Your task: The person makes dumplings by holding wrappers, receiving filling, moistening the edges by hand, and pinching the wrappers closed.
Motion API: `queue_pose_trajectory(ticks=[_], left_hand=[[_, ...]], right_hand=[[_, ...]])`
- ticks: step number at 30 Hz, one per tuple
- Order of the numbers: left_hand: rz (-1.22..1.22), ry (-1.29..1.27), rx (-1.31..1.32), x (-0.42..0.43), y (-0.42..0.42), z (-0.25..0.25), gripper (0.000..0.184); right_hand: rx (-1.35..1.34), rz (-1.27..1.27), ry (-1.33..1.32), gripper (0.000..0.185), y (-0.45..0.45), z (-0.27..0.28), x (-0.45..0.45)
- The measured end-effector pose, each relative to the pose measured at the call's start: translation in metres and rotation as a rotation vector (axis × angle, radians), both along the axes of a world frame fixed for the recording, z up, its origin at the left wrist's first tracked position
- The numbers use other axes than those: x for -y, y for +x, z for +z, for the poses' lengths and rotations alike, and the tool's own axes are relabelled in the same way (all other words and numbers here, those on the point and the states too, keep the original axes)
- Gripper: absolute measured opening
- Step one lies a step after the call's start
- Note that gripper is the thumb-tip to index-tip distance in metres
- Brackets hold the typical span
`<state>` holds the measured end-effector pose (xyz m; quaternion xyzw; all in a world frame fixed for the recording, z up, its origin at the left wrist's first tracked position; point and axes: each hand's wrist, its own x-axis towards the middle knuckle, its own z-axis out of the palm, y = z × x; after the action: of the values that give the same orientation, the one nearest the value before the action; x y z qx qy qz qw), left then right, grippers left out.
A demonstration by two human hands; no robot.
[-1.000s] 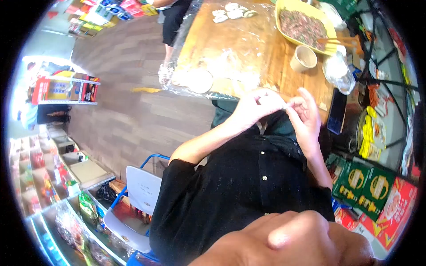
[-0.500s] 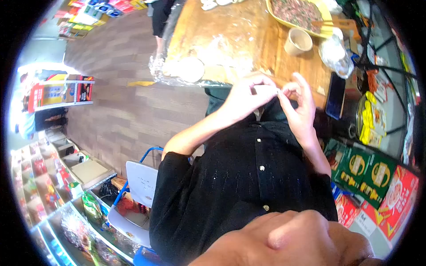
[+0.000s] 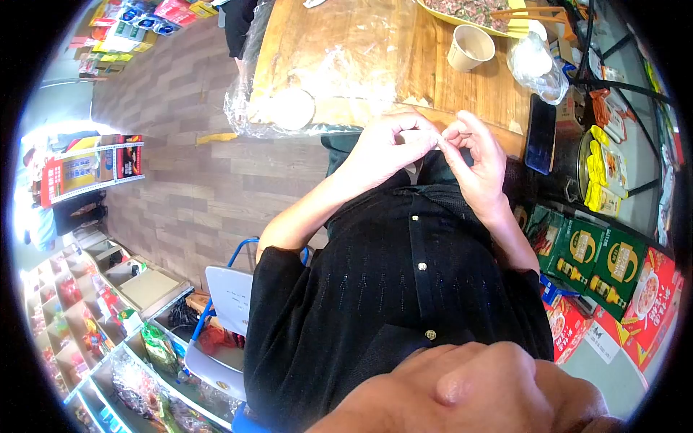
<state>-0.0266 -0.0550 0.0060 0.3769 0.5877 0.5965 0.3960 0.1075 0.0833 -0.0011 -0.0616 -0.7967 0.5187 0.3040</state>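
Note:
In the head view my left hand (image 3: pixel 395 148) and my right hand (image 3: pixel 478 162) meet in front of my waist, just off the table's near edge. Both are closed in a pinch, thumb and fingertips of one touching those of the other. Whatever lies between the fingertips is too small to make out. Beyond the hands, on the wooden table (image 3: pixel 429 79), stands a paper cup (image 3: pixel 471 49). Farther back is a yellow bowl of minced meat (image 3: pixel 469 10), with wooden chopsticks (image 3: pixel 530 13) resting across its rim.
Clear plastic film (image 3: pixel 328 86) covers the table's left part, with a round white lid-like thing (image 3: pixel 293 109) on it. A phone (image 3: pixel 541 135) and a plastic bag (image 3: pixel 538 66) lie at right. Green cartons (image 3: pixel 583 254) stand beside me; a chair (image 3: pixel 229 296) is behind left.
My view has shifted, so the table and bowl sit higher in it. Both hands stay pinched together, their fingers slightly moved.

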Motion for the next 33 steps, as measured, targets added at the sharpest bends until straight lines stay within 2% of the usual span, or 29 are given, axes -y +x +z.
queue_pose_trajectory(ticks=[3, 7, 10, 12, 16, 21, 25, 27, 31, 33], left_hand=[[0.093, 0.064, 0.124, 0.000, 0.003, 0.003, 0.015], [0.159, 0.038, 0.122, -0.001, 0.002, 0.003, 0.010], [0.189, 0.024, 0.031, -0.004, 0.001, -0.003, 0.010], [0.230, 0.067, -0.404, -0.006, 0.001, -0.005, 0.011], [0.205, 0.160, -0.443, -0.008, -0.001, -0.003, 0.012], [0.072, 0.054, -0.267, -0.004, -0.006, 0.000, 0.016], [0.096, 0.070, -0.161, -0.003, -0.005, 0.001, 0.012], [0.185, 0.052, 0.048, -0.003, -0.003, 0.001, 0.013], [0.205, 0.047, 0.132, -0.007, 0.000, -0.006, 0.013], [0.233, 0.033, -0.238, -0.009, 0.000, -0.006, 0.012]], right_hand=[[-0.008, 0.003, -0.087, 0.052, -0.002, -0.002, 0.000], [0.015, 0.004, -0.158, 0.053, 0.000, 0.000, 0.002], [0.095, 0.026, -0.074, 0.055, 0.001, 0.005, 0.002], [0.050, 0.058, -0.044, 0.056, -0.001, 0.003, 0.004], [0.056, 0.039, -0.097, 0.057, -0.003, 0.004, 0.004], [0.048, 0.012, -0.117, 0.060, -0.006, 0.003, 0.006], [-0.004, 0.010, -0.107, 0.059, -0.006, -0.001, 0.003], [0.037, -0.005, -0.046, 0.058, -0.006, -0.001, 0.001], [0.107, 0.017, -0.059, 0.058, -0.004, 0.001, 0.001], [0.068, 0.058, -0.075, 0.058, -0.005, -0.001, 0.002]])
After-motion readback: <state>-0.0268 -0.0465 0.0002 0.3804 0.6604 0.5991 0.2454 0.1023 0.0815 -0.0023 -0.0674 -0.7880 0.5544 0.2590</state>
